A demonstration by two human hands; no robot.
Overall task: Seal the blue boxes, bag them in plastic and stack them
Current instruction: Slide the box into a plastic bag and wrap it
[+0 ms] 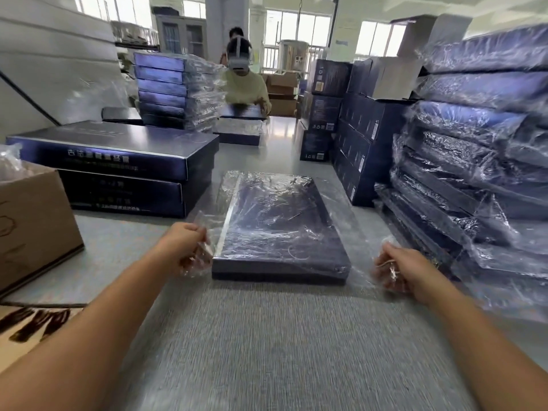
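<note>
A flat dark blue box (pixel 278 232) lies on the grey table (pixel 281 336) in front of me, lengthwise away from me, inside a clear plastic bag (pixel 234 185). The bag's open mouth spreads out at the box's near end. My left hand (pixel 185 247) pinches the bag's left edge beside the box's near left corner. My right hand (pixel 398 269) grips the bag's right edge, a little apart from the near right corner. Both hands have their fingers curled round the film.
Bare blue boxes (pixel 118 155) are stacked at the left, next to a brown carton (pixel 32 223). Bagged boxes (pixel 480 161) pile high at the right, with dark cartons (pixel 361 143) behind. Another bagged stack (pixel 175 90) and a person (pixel 246 84) are at the far end.
</note>
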